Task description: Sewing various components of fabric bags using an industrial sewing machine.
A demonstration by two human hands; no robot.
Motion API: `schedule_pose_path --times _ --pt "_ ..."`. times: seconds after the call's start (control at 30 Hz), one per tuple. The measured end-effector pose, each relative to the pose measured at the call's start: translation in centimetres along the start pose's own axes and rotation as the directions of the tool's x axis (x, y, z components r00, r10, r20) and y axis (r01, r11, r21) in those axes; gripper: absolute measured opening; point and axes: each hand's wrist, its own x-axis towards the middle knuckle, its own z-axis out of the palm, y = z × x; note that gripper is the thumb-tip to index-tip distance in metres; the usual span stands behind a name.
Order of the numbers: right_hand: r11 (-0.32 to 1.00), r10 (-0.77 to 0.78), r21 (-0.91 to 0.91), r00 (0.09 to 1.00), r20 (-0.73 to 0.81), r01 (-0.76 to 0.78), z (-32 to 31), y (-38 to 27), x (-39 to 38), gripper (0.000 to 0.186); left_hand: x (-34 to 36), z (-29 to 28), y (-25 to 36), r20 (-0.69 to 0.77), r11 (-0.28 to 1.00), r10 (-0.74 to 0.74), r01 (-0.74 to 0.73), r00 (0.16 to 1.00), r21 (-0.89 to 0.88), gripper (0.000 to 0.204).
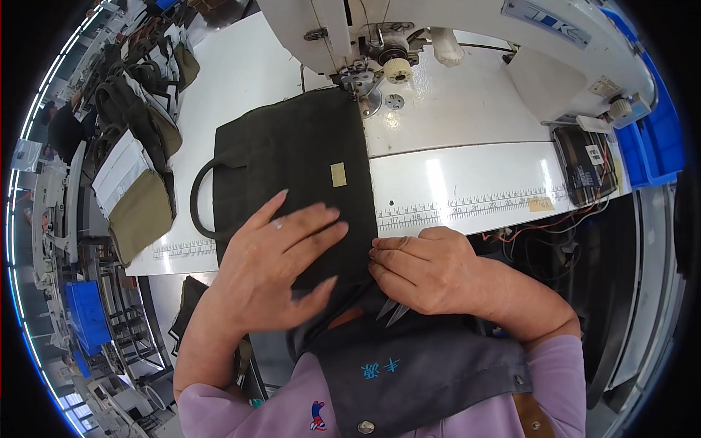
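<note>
A dark olive-black fabric bag [292, 153] lies flat on the white sewing table, one corner by the presser foot of the sewing machine [365, 80]. Its loop handle [201, 193] points left, and a small yellow paper tag [338, 174] sits on its face. My left hand [281, 255] is over the lower part of the bag, fingers spread and a little blurred, holding nothing. At the bag's right edge, the fingers of my right hand [423, 270] are pinched together on the fabric. Metal blades of thread snips [395, 314] stick out beneath that hand; their grip is hidden.
Several similar bags with white sheets [135, 164] are piled at the table's left. A ruler strip [438, 212] runs along the front edge. At right are a dark control box [584, 166] with loose wires and a blue bin [650, 146]. A grey apron [423, 350] covers my lap.
</note>
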Motion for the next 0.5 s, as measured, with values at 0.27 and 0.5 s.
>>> schedule_pose_path --times 0.27,0.5 --pt "1.0 0.013 0.015 1.0 0.009 -0.013 -0.2 -0.1 0.3 0.014 5.4 4.3 -3.7 -0.272 0.982 0.163 -0.129 0.948 0.142 0.054" --pt "0.998 0.036 0.051 0.999 0.026 -0.037 -0.3 1.9 1.1 0.015 6.9 4.2 -5.0 -0.322 0.98 0.178 -0.136 0.93 0.148 0.049"
